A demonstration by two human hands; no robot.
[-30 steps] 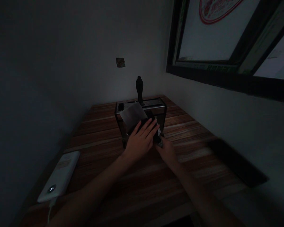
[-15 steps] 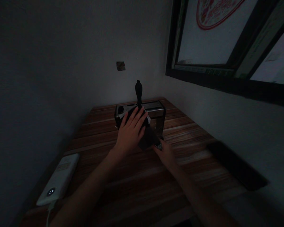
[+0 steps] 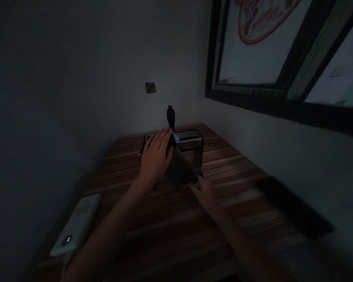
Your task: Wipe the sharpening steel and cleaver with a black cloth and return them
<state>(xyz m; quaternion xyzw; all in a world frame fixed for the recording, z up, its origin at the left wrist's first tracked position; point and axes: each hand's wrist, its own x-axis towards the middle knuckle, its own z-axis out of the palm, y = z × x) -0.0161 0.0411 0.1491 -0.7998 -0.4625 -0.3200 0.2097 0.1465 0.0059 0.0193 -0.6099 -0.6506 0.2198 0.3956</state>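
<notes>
The scene is very dark. A metal knife block (image 3: 191, 145) stands at the far end of a wooden table (image 3: 176, 219), with one black knife handle (image 3: 170, 116) sticking up from its top. My left hand (image 3: 154, 158) lies flat with its fingers stretched over the upper part of a broad cleaver blade (image 3: 179, 171), near the block's top. My right hand (image 3: 205, 192) is closed round the cleaver's handle end, low in front of the block. The blade slants from the block down to my right hand.
A white power bank (image 3: 75, 226) with a small lit indicator and a cable lies at the table's left edge. A dark flat object (image 3: 294, 206) rests at the right by the wall. A dark-framed window (image 3: 270, 58) is above it.
My left hand has slid up and back along the blade, from the front of the block to its top. The blade has tilted with it. My right hand has hardly moved.
</notes>
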